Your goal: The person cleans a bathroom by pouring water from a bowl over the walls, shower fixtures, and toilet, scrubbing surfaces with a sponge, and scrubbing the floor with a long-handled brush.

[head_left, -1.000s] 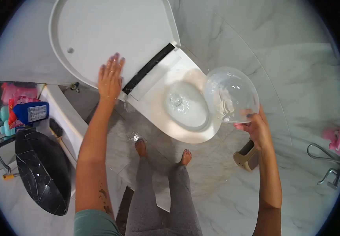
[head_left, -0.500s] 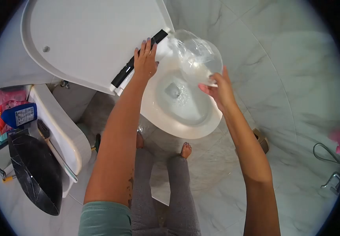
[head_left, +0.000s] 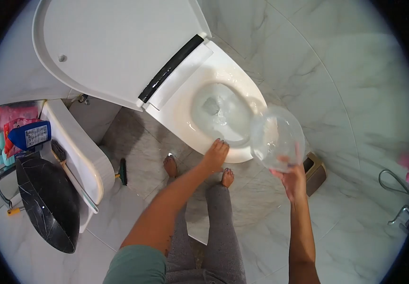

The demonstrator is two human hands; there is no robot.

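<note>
The left hand (head_left: pixel 215 155) lay ungripped, its fingers on the near end of the toilet (head_left: pixel 178 108). At the toilet's right side, the right hand (head_left: pixel 293 177) grasped a clear plastic bowl (head_left: pixel 287 124). Beyond the toilet stood its raised lid (head_left: pixel 114 47).

Grey-veined wall (head_left: pixel 318 66), marbled floor (head_left: pixel 128 154); black basin (head_left: pixel 48 208) on white counter (head_left: pixel 82 154).

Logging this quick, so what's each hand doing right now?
Left hand: open, on the toilet rim, nothing visibly held.
Right hand: closed on the clear bowl, holding it.
</note>
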